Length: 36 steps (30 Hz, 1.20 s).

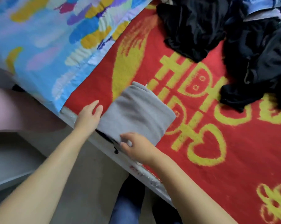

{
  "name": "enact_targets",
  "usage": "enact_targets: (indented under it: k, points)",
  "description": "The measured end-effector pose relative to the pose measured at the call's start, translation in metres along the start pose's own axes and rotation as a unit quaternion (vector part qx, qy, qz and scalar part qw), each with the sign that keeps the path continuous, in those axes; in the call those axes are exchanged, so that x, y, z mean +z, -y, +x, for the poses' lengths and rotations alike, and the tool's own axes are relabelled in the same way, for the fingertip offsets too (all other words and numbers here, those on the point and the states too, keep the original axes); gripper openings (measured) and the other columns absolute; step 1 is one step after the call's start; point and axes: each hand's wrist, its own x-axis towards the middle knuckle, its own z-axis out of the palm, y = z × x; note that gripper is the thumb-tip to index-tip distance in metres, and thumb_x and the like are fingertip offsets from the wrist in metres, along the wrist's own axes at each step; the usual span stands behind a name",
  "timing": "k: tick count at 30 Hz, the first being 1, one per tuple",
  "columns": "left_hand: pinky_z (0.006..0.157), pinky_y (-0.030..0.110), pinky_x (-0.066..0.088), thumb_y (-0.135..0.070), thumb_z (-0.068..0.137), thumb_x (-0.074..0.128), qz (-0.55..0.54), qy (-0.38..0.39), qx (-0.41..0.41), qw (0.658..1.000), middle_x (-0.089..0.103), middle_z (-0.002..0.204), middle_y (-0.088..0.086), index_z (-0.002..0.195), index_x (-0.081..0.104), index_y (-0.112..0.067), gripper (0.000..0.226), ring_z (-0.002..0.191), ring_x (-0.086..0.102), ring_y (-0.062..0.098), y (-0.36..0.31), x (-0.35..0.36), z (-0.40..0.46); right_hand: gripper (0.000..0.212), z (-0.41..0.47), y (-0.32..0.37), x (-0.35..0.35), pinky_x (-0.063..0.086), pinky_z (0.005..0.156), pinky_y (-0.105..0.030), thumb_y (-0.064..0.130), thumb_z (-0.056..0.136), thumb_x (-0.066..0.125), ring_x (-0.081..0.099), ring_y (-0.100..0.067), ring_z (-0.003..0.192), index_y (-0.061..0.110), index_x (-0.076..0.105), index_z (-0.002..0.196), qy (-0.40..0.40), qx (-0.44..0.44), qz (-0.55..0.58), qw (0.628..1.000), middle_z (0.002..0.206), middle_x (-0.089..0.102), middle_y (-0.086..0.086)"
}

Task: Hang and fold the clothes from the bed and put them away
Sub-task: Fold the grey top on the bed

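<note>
Hands (88, 118) (135, 147) flank folded grey garment (136, 113) on bed (217, 143)

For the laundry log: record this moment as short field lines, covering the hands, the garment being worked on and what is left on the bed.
garment in hand: folded grey garment at the bed's near edge
left hand: left hand flat against the garment's left side, fingers straight
right hand: right hand pinching the garment's near corner
surface: red and yellow blanket
still to do: pile of dark clothes at the far right, unfolded
beside it: colourful quilt at the left
</note>
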Motion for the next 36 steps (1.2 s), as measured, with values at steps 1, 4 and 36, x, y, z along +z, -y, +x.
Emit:
enact_targets:
  k: [1, 4, 36]
  points:
    - [0.11, 0.035, 0.029, -0.032, 0.097, 0.05, 0.035, -0.03, -0.014, 0.999, 0.041, 0.146, 0.014, 0.142, 0.043, -0.013, 0.049, 0.134, 0.039, 0.026, 0.004, 0.005, 0.0, 0.034, 0.004, -0.006, -0.003, 0.035, 0.095, -0.026, 0.017, 0.097, 0.047, 0.052, -0.025, 0.119, 0.006, 0.058, 0.127, -0.02, 0.003, -0.013, 1.0, 0.127, 0.059, -0.01]
    - [0.114, 0.036, 0.022, -0.034, 0.093, 0.057, -0.048, -0.027, -0.118, 0.992, 0.025, 0.153, 0.017, 0.15, 0.02, -0.007, 0.073, 0.141, 0.025, 0.028, 0.004, 0.042, -0.024, 0.027, 0.016, -0.027, -0.029, 0.044, 0.094, -0.03, 0.015, 0.097, 0.047, 0.059, -0.021, 0.11, 0.009, 0.065, 0.117, -0.159, 0.041, 0.013, 0.986, 0.118, 0.065, -0.006]
    - [0.102, 0.07, 0.028, -0.052, 0.089, 0.028, 0.249, -0.071, -0.067, 0.963, 0.021, 0.156, 0.016, 0.146, 0.034, -0.01, 0.071, 0.145, 0.014, 0.027, -0.017, 0.21, -0.109, 0.057, 0.073, -0.168, -0.079, 0.019, 0.11, -0.067, 0.05, 0.099, 0.012, 0.013, -0.026, 0.145, 0.027, 0.013, 0.151, 0.005, -0.199, -0.52, 0.83, 0.157, 0.01, -0.001]
